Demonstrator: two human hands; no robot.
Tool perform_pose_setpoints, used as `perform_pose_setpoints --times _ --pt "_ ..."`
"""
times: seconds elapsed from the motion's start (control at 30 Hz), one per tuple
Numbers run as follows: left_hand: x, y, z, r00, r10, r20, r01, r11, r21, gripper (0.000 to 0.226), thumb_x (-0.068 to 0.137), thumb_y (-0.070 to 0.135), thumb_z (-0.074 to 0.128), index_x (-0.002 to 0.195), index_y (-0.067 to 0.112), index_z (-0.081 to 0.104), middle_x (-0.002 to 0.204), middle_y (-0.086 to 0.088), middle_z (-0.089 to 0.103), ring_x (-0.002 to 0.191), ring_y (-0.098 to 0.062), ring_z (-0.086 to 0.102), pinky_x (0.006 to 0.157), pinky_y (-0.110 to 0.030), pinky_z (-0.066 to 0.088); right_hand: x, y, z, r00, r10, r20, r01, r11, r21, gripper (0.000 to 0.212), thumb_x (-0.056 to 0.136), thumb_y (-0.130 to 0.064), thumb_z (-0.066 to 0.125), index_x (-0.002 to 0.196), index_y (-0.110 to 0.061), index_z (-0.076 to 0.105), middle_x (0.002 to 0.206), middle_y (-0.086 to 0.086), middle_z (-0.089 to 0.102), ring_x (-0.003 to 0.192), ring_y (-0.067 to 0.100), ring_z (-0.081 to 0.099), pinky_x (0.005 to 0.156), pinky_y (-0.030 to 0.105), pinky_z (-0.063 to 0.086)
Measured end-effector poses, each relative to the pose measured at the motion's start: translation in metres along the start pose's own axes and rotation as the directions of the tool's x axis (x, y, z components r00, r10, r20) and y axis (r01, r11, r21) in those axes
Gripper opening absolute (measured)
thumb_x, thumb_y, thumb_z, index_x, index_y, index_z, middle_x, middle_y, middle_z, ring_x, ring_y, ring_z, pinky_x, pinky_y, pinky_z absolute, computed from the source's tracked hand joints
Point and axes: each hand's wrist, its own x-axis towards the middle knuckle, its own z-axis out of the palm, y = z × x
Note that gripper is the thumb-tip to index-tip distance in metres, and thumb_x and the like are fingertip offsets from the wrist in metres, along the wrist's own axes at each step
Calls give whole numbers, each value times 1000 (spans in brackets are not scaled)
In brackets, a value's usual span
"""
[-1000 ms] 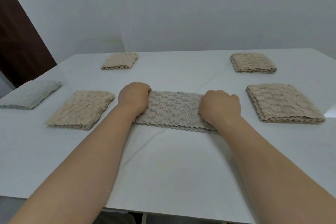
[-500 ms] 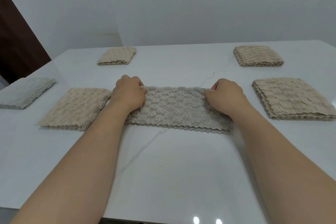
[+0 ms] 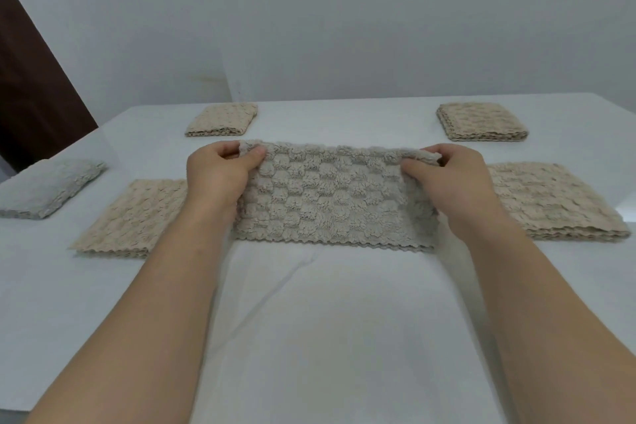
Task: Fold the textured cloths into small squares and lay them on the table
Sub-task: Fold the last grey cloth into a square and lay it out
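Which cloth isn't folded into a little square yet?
The middle cloth, which the left hand and right hand pinch at its far corners. It is a long strip; the five others around it are folded squares.

Our bare left forearm (image 3: 165,286) and right forearm (image 3: 516,303) stretch forward, angled slightly inward. Our left hand (image 3: 220,175) pinches the far left corner of the grey-beige, bumpy-textured folded cloth strip (image 3: 330,200), thumb on top and fingers curled behind. Our right hand (image 3: 447,182) pinches the far right corner the same way. We hold both hands level and well apart, their backs towards us.
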Motion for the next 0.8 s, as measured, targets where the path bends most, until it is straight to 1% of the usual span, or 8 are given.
perform_pose_setpoints --times 0.07,0.17,0.3,0.37,0.5,0.6,0.67,0.8 --pt "-1 2 3 999 21 -28 -24 994 -105 32 74 20 92 95 20 67 106 -3 71 98 -23 73 92 -44 60 -3 -7 1 996 -83 -38 83 997 -4 8 86 -24 74 82 -22 68 73 -3 68 63 8 59 61 28 50" --pt "-11 9 9 985 151 -78 -159 980 -117 24 77 21 89 88 25 68 87 6 67 83 -14 67 91 -42 61 -11 -19 4 982 -176 -71 175 984 -12 6 89 -26 68 86 -26 63 65 -15 59 50 -2 47 49 13 37" --pt "-28 20 16 943 314 -113 -326 939 -111 20 82 20 85 83 28 67 75 12 58 69 -4 55 75 -25 54 -29 -30 9 968 -245 -54 249 965 86 16 91 -29 69 104 -34 60 71 -12 55 55 3 49 59 28 44" --pt "-39 24 20 923 370 -101 -380 919 -109 20 82 21 85 83 30 67 77 11 59 71 -6 55 73 -24 53 -40 -33 12 944 -330 2 329 942 62 24 95 -32 67 114 -40 55 69 -10 51 57 6 49 62 27 46" --pt "-64 31 30 868 497 -4 -497 867 -31 17 83 20 84 86 28 70 79 15 67 70 -1 60 67 -17 50 -54 -39 24 885 -450 115 447 893 56 9 97 -24 66 100 -32 65 76 -13 65 62 6 55 61 19 46" --pt "-77 33 34 860 504 78 -502 864 -44 10 86 20 82 91 20 74 79 12 70 70 -1 63 66 -16 49 -57 -38 31 888 -418 194 404 908 106 12 90 -22 69 96 -31 72 90 -14 71 83 9 67 76 30 57" --pt "-80 33 35 867 478 139 -468 878 -98 5 89 19 78 93 16 75 81 9 73 73 -6 66 68 -22 52 -58 -37 32 889 -382 254 352 923 157 29 80 -20 62 104 -32 74 97 -13 73 92 13 69 82 40 60" --pt "-83 32 37 870 448 204 -420 892 -167 6 92 14 74 96 14 78 87 1 77 81 -13 72 74 -28 58 -55 -35 32 883 -416 219 397 909 125 42 77 -12 60 111 -30 74 91 -14 72 87 10 69 83 35 60"
